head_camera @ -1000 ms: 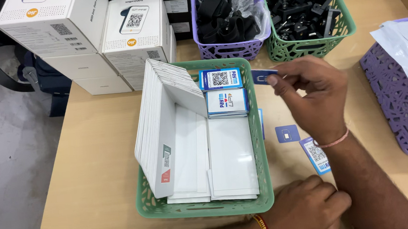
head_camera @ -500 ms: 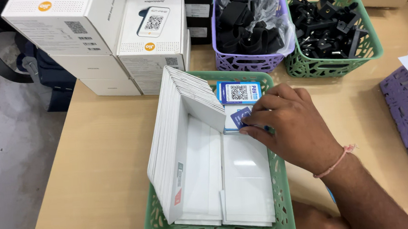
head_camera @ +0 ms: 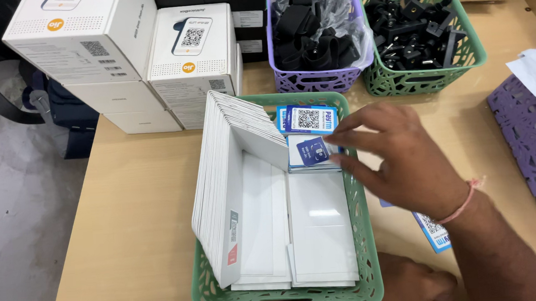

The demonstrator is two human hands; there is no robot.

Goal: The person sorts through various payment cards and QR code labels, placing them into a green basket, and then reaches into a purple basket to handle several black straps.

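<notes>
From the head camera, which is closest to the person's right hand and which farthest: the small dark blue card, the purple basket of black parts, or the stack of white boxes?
From the right hand:
1. Small dark blue card, at the fingertips, inside the green basket.
2. Purple basket of black parts, beyond the hand.
3. Stack of white boxes, far left corner.

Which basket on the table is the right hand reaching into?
The near green basket of white cards, under the right hand. The purple and far green baskets hold black parts.

Left hand (head_camera: 416, 285) half cut off below; sticker (head_camera: 434, 232) partly under right wrist.

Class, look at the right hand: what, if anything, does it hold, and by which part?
Nothing: the right hand is open, fingertips beside the blue card lying on the stack.
</notes>
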